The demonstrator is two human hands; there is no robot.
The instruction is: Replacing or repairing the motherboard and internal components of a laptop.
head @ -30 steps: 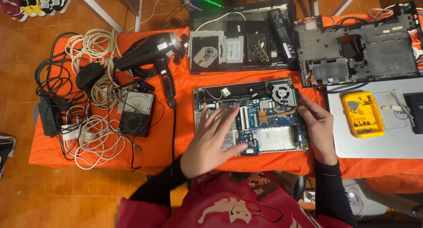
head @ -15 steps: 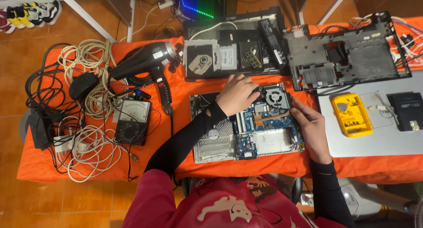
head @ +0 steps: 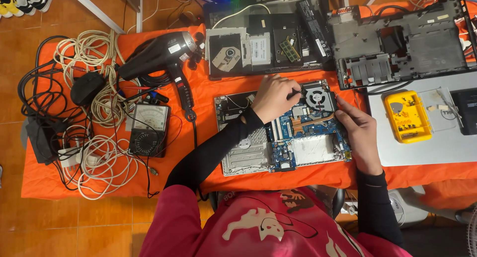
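Observation:
A blue laptop motherboard in its silver frame point(head: 248, 152) lies on the orange cloth point(head: 198, 113) in front of me. Its round black cooling fan point(head: 319, 98) sits at the board's far right corner, with a copper heat pipe below it. My left hand point(head: 273, 97) reaches across the board, fingertips touching the fan's left edge. At the board's right edge rests my right hand point(head: 360, 135), fingers curled toward the fan's lower right side. Whether either hand holds a small tool is hidden.
A black hair dryer point(head: 164, 53), an analogue multimeter point(head: 148, 129) and coils of white and black cable point(head: 94, 157) lie at the left. Two opened laptop shells point(head: 397, 43) sit at the back. A yellow parts box point(head: 407, 116) rests on a grey laptop lid point(head: 427, 147) at the right.
My left hand has moved from the board's near left part up and to the right, onto the fan. The right hand has stayed at the board's right edge. The camera view shifted slightly.

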